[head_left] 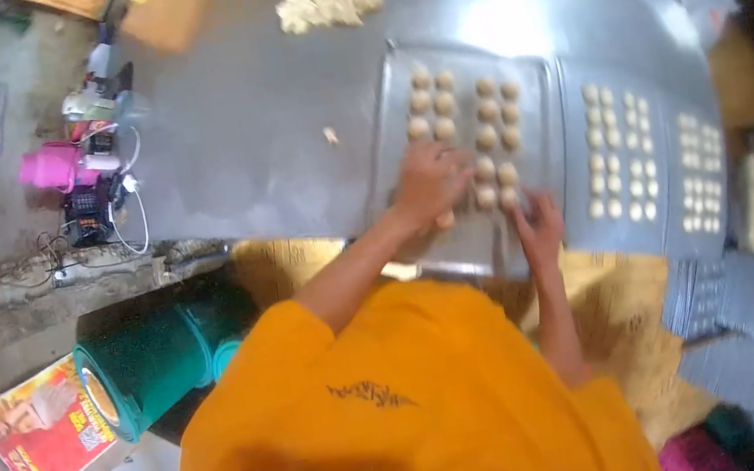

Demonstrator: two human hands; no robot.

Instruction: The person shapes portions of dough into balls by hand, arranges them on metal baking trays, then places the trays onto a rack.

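Note:
A metal baking tray lies on the table in front of me, with small round dough balls set on it in clusters. My left hand is over the lower left part of the tray, its fingers curled and its palm side hidden. One dough ball shows just below that hand. At the tray's lower right, my right hand has thumb and fingers apart. Its thumb is beside the lowest dough ball of the near right cluster; whether they touch I cannot tell.
Farther right, more trays carry paler dough balls. A heap of dough pieces lies toward the back of the metal table, with a small dough scrap nearer. Cables and a pink item are at left, above a green drum.

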